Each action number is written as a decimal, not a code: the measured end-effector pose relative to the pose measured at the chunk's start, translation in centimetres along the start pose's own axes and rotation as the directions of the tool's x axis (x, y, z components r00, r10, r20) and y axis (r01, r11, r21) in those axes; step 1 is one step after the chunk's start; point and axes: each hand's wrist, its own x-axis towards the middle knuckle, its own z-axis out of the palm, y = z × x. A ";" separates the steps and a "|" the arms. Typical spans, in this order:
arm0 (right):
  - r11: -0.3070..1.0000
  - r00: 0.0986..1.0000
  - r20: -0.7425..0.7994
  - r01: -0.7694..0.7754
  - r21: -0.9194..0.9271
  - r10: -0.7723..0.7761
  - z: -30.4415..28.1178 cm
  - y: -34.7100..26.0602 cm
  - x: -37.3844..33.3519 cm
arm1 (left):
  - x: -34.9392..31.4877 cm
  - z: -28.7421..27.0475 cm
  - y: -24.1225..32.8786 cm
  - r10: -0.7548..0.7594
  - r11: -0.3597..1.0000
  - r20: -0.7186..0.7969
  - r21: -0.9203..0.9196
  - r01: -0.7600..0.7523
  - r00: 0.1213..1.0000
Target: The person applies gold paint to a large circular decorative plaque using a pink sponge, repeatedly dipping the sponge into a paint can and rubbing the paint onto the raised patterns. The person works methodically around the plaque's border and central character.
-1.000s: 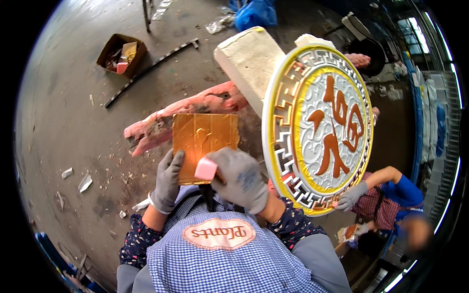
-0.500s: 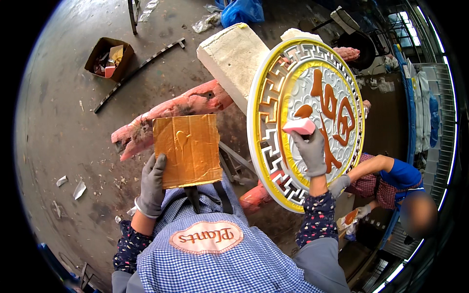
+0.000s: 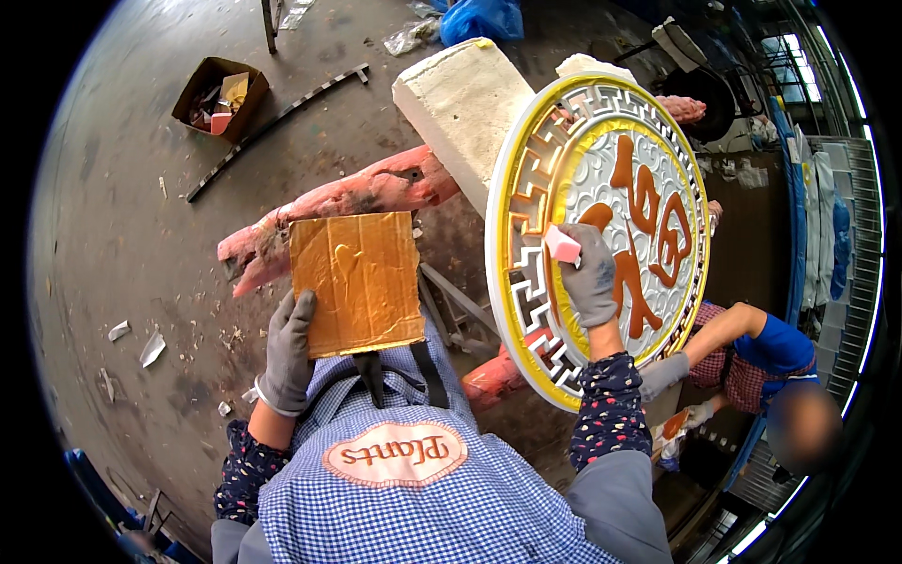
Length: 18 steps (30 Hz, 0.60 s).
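My gloved left hand grips the lower left edge of a cardboard square, smeared with glossy golden-brown paint. In my gloved right hand is a small pink sponge block, held at the left part of a large round relief panel. The panel stands tilted, with a white openwork border, yellow rings and raised brown characters over white scrollwork. Golden-brown colour lies along part of its inner ring near the sponge. Whether the sponge touches the surface is hard to tell.
Pink foam-like logs and an off-white block lie behind and under the panel. A co-worker's gloved hand is near its lower right edge. A cardboard box, a dark bar and scraps lie on the floor.
My right hand has shifted slightly with the sponge, which now sits turned at the golden-brown inner ring. The view has moved a little; the left hand keeps the cardboard.
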 end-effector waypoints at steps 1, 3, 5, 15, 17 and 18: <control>1.000 1.000 -0.001 -0.002 -0.008 0.002 -0.1 0.2 0.0 | 0.0 0.0 0.1 -0.001 1.000 -0.003 -0.008 0.001 1.000; 1.000 1.000 -0.004 -0.007 -0.026 0.007 -0.3 0.6 0.1 | 0.0 0.1 0.2 -0.004 1.000 -0.007 -0.023 0.004 1.000; 0.999 1.000 0.018 -0.005 -0.044 0.006 -0.3 0.9 0.4 | 0.0 0.2 0.3 -0.019 0.999 -0.012 -0.037 0.018 1.000; 0.999 0.998 0.056 -0.036 0.027 0.034 0.0 1.1 2.0 | 0.1 -0.1 0.3 -0.019 0.997 -0.033 -0.076 0.017 0.999; 0.999 0.996 0.084 -0.020 0.027 0.018 0.0 1.1 1.9 | 0.1 -0.4 0.0 -0.017 0.997 -0.028 -0.076 0.015 0.999; 0.999 0.995 0.103 -0.002 0.032 -0.001 0.0 1.0 2.0 | 0.1 -0.6 -0.2 -0.016 0.997 -0.026 -0.075 0.014 1.000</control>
